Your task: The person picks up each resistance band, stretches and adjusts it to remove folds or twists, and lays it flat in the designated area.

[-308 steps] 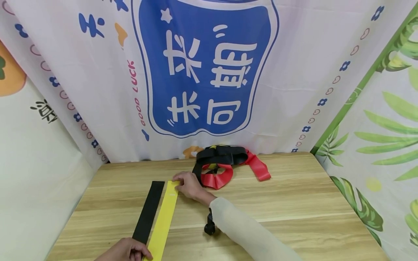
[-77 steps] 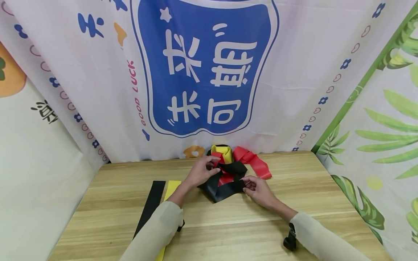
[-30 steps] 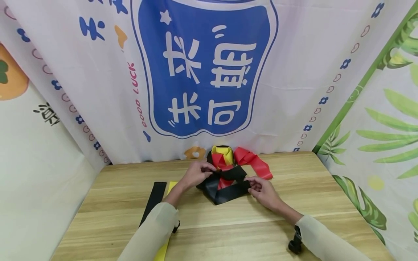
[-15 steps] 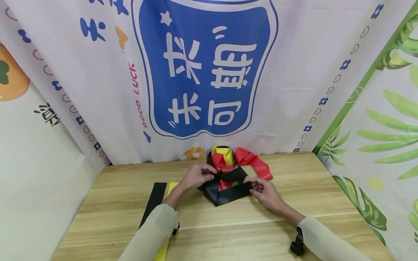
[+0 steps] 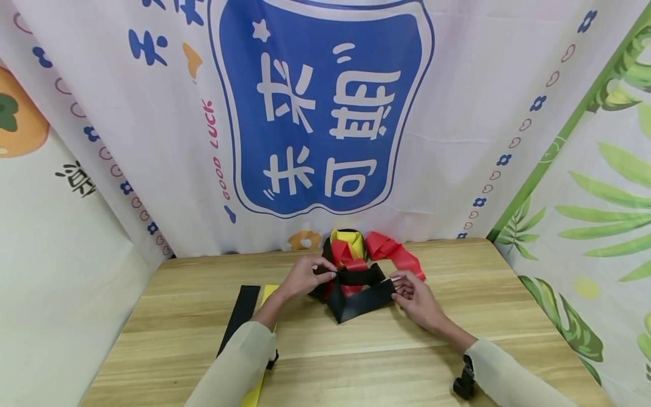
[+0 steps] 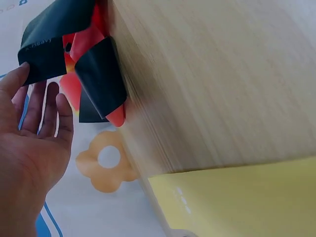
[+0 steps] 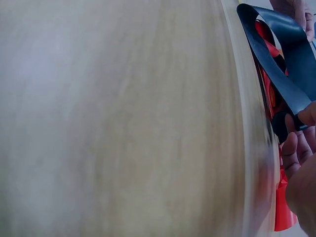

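A black resistance band [image 5: 363, 301] is held between both hands, over the front of a pile of bands. My left hand [image 5: 305, 276] pinches its left end between thumb and fingers. The right hand [image 5: 416, 298] grips its right end. In the left wrist view, the black band [image 6: 44, 58] carries pale "X-Heavy" lettering by the thumb. The right wrist view shows the band [image 7: 298, 52] as an open loop between the two hands. Behind it lie a yellow band [image 5: 347, 239] and a red band [image 5: 342, 250], partly covered by black loops.
On the wooden table [image 5: 325, 362], a flat black band [image 5: 239, 316] and a flat yellow band [image 5: 254, 395] lie side by side at left, partly under the left forearm. A folded red band [image 5: 394, 251] lies back right. A printed curtain [image 5: 468, 102] hangs behind the table.
Earlier, the hands laid out the flat yellow band beside the black one, then moved to the pile. Lately the right hand has shifted slightly right, drawing the black band straighter and more upright.
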`<state>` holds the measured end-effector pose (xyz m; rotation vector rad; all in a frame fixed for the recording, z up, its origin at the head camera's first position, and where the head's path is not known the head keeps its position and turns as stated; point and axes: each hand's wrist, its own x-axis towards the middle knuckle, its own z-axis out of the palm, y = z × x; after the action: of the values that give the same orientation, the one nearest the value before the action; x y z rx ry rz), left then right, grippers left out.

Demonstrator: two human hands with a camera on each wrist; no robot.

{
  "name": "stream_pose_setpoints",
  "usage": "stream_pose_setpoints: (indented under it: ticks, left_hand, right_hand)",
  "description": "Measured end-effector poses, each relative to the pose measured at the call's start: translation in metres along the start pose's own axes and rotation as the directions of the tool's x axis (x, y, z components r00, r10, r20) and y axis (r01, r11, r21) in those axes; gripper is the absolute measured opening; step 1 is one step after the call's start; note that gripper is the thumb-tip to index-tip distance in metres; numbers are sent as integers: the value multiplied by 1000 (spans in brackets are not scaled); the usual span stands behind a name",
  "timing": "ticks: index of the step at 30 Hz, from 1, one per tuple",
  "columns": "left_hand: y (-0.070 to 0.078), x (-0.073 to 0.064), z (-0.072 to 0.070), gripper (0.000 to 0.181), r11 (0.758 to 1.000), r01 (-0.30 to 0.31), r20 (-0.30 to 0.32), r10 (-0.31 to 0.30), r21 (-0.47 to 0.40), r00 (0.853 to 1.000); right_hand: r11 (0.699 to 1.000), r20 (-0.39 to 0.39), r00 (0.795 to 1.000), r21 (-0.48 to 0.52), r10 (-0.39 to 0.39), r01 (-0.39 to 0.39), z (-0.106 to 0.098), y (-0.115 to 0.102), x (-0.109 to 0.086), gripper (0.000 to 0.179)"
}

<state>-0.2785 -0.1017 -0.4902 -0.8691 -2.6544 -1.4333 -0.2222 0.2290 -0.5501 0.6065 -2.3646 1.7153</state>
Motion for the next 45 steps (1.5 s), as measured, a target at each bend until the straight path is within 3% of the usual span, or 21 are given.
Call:
stream_pose_setpoints:
  ticks: [4,13,17,22,25,29,36,45]
  left_hand:
    - [1,-3,-2,7,999,5,-4,-5,-47,1000]
    - [5,-14,-10,9,983,131,-19,-134,-127,991]
    - [3,-21,-14,10,976,168,-53,-176,-135,983]
    - [-1,-27,-19,11,970,193,-79,-206,-149,975]
    - [-2,-31,-21,12,966,208,-81,-222,-154,972]
    - [-2,-37,-23,12,963,220,-87,-235,-157,968]
    - [-5,-47,-29,12,965,206,-61,-218,-160,974]
    - [-4,-59,-34,13,957,249,-54,-260,-150,964]
  right_hand:
    - [1000,-12,1000,-15,-18,18,-1,-1,-2,38]
    - [993,-10,1000,-111,29,-30,-7,-1,-6,25]
    - [994,-20,999,-99,38,-40,-9,0,-7,30]
    - [999,-21,999,-47,26,-27,-12,1,-7,50]
    - [996,-12,998,-62,61,-62,-13,0,-8,47]
    - [987,-13,994,-111,112,-113,-16,-2,-10,29]
    - [984,-15,995,-149,98,-99,-21,-1,-12,18]
    - [977,-24,991,-170,129,-131,-28,2,-12,14]
